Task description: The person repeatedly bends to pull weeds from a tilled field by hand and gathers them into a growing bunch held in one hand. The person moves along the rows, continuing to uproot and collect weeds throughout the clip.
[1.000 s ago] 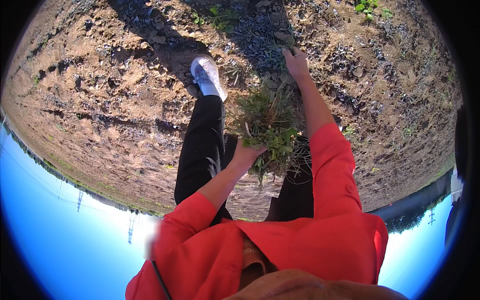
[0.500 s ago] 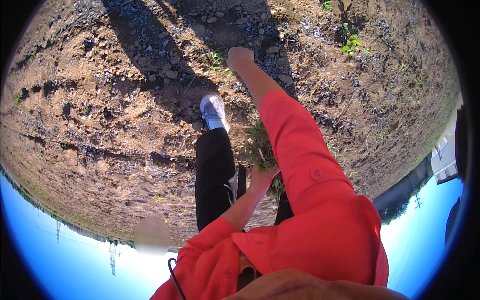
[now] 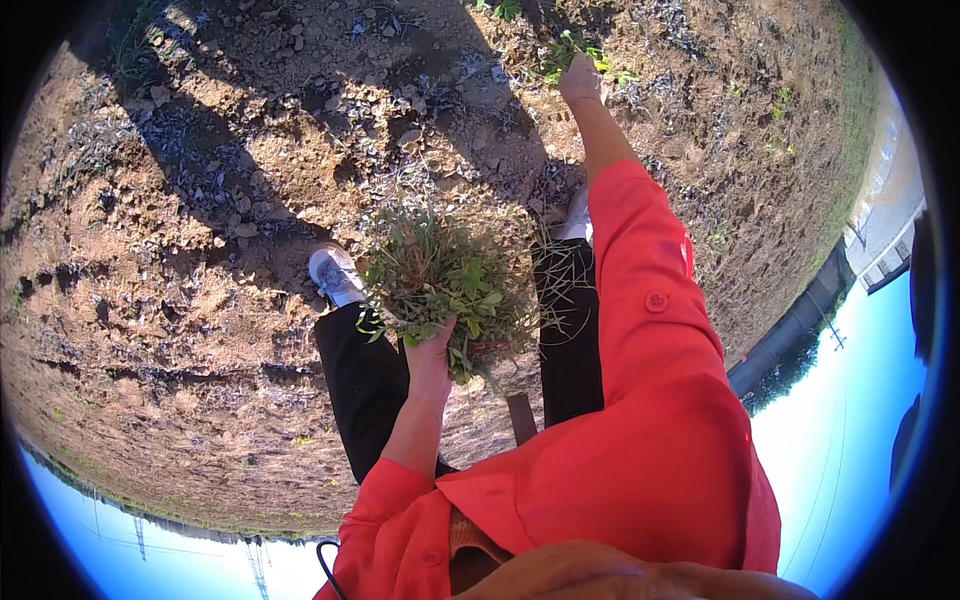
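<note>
My left hand [image 3: 432, 358] is closed round a large bunch of pulled weeds [image 3: 455, 285], green leaves mixed with dry stalks, held between my legs. The bunch hides part of that hand's fingers. Stretched out far ahead and to the right, my right hand [image 3: 581, 82] grips a small leafy green weed [image 3: 562, 56] low at the soil. Its fingertips are partly hidden by the leaves.
Dry brown soil [image 3: 200, 330] with clods and dead leaves spreads all round. My white shoes [image 3: 336, 275] stand on it. Another green weed [image 3: 508, 9] grows at the far edge. A brown strip [image 3: 521, 418] shows below the bunch. Long shadows cross the ground.
My right hand has moved right and farther out, onto a green weed. The bunch in my left hand has come forward into fuller view. My right shoe now shows.
</note>
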The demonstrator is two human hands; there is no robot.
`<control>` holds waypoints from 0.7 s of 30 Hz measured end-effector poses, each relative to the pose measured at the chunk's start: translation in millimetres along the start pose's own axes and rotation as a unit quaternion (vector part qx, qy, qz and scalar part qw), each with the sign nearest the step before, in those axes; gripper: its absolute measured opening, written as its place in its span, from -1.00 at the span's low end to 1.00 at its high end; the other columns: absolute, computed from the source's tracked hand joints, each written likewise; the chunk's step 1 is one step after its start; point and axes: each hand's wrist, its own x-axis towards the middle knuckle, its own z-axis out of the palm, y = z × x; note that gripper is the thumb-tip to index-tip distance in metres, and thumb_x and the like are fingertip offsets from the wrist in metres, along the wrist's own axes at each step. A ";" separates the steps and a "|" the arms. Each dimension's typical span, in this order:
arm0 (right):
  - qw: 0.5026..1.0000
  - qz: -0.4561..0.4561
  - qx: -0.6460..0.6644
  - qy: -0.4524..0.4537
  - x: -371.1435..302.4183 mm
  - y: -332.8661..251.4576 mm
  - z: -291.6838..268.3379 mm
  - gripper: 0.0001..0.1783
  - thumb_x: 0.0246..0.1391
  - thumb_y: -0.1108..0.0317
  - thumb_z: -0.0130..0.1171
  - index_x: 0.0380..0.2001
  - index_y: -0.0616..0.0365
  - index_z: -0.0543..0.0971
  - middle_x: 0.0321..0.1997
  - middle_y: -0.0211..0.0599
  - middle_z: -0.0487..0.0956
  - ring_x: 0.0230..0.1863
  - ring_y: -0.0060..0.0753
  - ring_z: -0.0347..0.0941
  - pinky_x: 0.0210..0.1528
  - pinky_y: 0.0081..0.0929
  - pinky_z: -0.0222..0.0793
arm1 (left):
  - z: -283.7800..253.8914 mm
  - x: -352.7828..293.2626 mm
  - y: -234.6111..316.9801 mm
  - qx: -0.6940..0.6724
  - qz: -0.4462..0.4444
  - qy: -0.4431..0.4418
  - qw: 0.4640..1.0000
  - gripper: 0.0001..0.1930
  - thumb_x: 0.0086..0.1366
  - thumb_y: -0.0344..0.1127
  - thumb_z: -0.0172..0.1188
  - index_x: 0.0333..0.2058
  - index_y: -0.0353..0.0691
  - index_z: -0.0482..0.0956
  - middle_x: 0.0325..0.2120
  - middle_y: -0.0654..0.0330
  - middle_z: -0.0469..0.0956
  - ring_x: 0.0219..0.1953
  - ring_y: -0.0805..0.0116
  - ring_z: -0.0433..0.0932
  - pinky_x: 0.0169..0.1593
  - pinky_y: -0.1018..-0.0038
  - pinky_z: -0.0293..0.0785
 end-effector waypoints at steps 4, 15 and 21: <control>0.997 0.079 0.015 0.003 44.5 47.9 18.3 -0.58 -0.16 0.28 0.13 -0.19 0.21 0.37 -0.11 -0.01 0.41 -0.08 -0.03 0.38 -0.09 -0.16 0.30 | 27.0 -1.4 -8.4 0.017 0.026 -0.004 1.000 -0.58 -0.02 -0.57 0.20 -0.13 -0.23 0.36 -0.23 0.26 0.43 -0.19 0.43 0.41 -0.09 0.50 0.34; 0.810 0.006 0.507 -0.294 34.7 -21.5 -34.6 -0.77 -0.06 0.30 0.12 -0.31 0.16 0.52 -0.55 -0.40 0.47 -0.61 -0.66 0.22 -0.53 -0.57 0.18 | 34.0 15.5 -52.6 0.136 0.068 -0.017 0.988 -0.60 0.01 -0.62 0.12 -0.12 -0.25 0.34 -0.21 0.22 0.41 -0.18 0.42 0.41 -0.07 0.44 0.38; 0.986 -0.127 0.064 -0.082 74.4 -133.0 -15.5 -0.45 -0.13 -0.01 0.11 -0.10 0.09 0.38 -0.21 -0.17 0.51 -0.10 -0.16 0.41 -0.11 -0.28 0.30 | 45.4 11.2 -21.6 0.172 0.057 -0.043 0.982 -0.65 0.00 -0.60 0.14 -0.18 -0.25 0.38 -0.22 0.22 0.42 -0.16 0.43 0.41 -0.10 0.45 0.37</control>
